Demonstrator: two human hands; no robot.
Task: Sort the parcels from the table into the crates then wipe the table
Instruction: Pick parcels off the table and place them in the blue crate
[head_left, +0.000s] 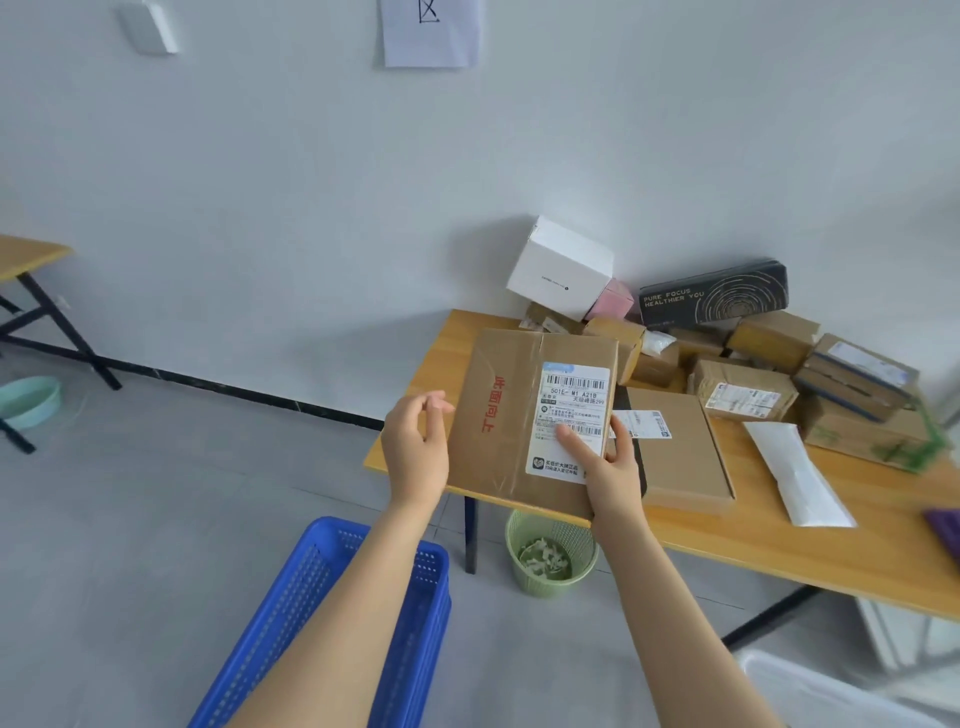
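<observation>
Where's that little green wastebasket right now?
In the head view, the green wastebasket stands on the floor under the wooden table's near left corner, beside its black leg and just right of the blue crate.

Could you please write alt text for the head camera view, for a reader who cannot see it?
A person's right hand holds a labelled cardboard parcel over the table edge, the left hand loosely curled beside it. More parcels pile up on the table; a blue crate and green bin stand on the floor below.
</observation>
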